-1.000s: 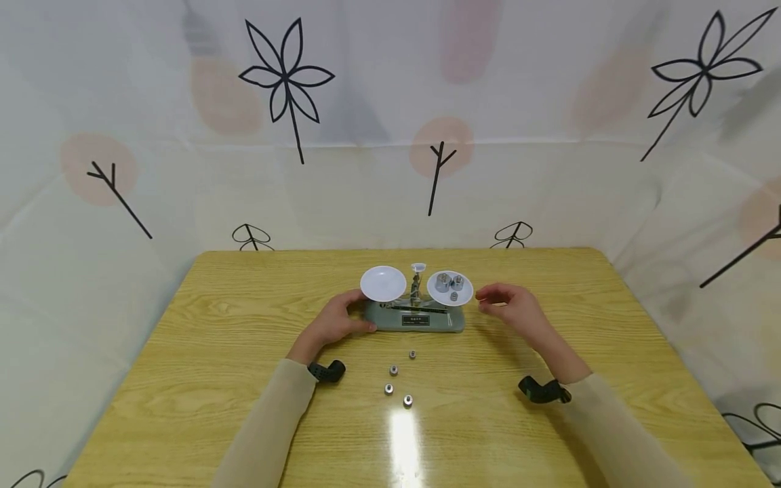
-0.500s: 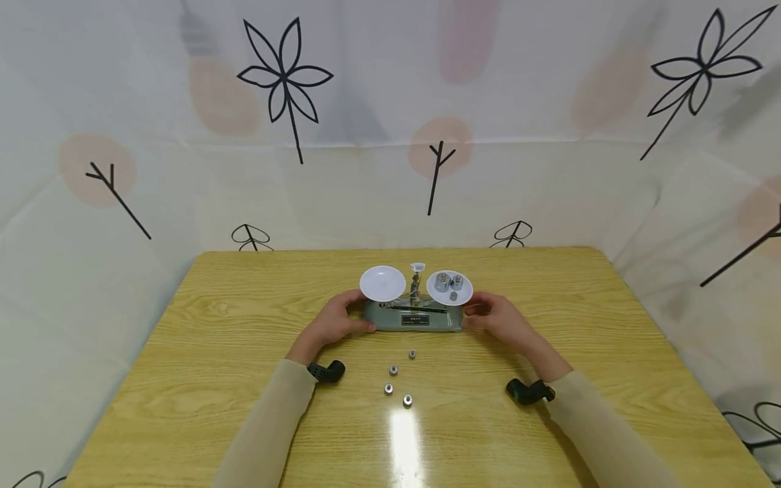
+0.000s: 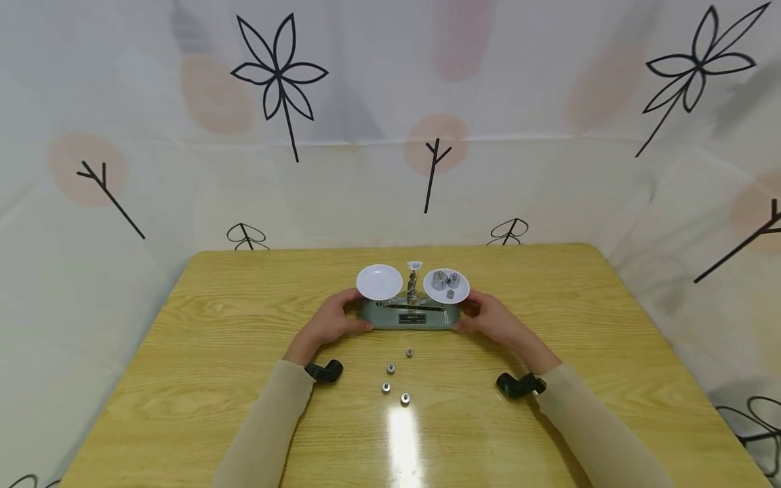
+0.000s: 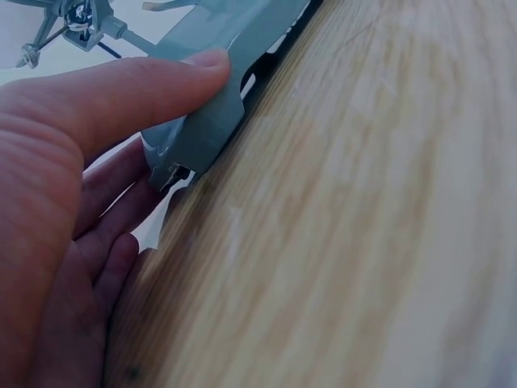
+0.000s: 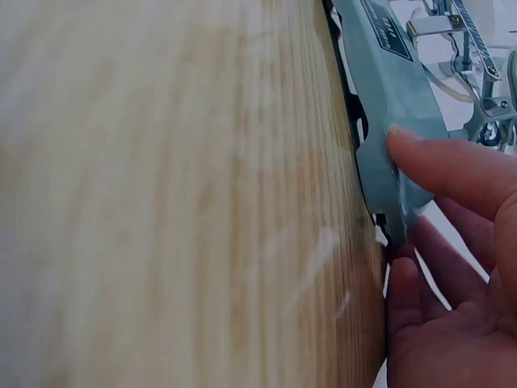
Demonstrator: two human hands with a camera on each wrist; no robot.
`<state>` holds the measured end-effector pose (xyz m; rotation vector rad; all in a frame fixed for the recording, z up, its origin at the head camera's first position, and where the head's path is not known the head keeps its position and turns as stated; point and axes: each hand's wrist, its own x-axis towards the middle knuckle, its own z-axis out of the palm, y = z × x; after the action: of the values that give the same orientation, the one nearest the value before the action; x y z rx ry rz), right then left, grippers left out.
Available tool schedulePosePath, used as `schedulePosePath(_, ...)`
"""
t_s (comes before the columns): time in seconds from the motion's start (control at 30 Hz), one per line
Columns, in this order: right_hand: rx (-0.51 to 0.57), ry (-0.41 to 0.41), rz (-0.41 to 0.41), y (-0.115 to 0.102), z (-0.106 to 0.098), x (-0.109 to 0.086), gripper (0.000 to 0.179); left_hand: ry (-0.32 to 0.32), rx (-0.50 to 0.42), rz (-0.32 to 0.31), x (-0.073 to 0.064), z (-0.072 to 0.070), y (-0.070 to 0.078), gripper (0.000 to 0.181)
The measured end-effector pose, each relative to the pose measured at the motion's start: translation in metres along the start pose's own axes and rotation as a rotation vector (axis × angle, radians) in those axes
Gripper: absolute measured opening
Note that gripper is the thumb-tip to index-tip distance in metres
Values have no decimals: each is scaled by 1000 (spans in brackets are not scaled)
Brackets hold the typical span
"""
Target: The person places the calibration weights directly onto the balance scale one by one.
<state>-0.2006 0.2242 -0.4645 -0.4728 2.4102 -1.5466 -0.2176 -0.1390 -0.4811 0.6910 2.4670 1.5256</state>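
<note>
A balance scale (image 3: 379,317) with a grey-green base and two white pans stands toward the back of the table. My left hand (image 3: 329,318) grips the base's left end, its thumb (image 4: 182,81) on the front face and the other fingers behind. At the right end my right hand (image 3: 493,318) holds the base the same way, thumb (image 5: 440,166) in front. The left pan (image 3: 379,282) is bare. On the right pan (image 3: 462,293) sit a large weight (image 3: 439,280), a medium weight (image 3: 453,280) and a small weight (image 3: 450,294).
Several small metal weights lie on the wooden table (image 3: 201,379) in front of the scale, the nearest weight (image 3: 405,399) close to a bright reflection. A patterned cloth (image 3: 366,190) hangs behind the table and along its sides.
My right hand has come in from the right and taken hold of the base's right end. The left hand keeps its grip; the scale and weights stay put, with the view shifting slightly.
</note>
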Motion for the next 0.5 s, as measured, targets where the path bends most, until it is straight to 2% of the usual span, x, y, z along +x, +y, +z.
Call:
schedulePosePath(0.27, -14, -15, 3, 4, -1, 2, 70, -1, 10, 19, 2, 3, 0, 63)
schedulePosePath(0.5, -48, -23, -13, 3, -2, 2, 68, 14, 9, -2, 0, 2, 4, 64)
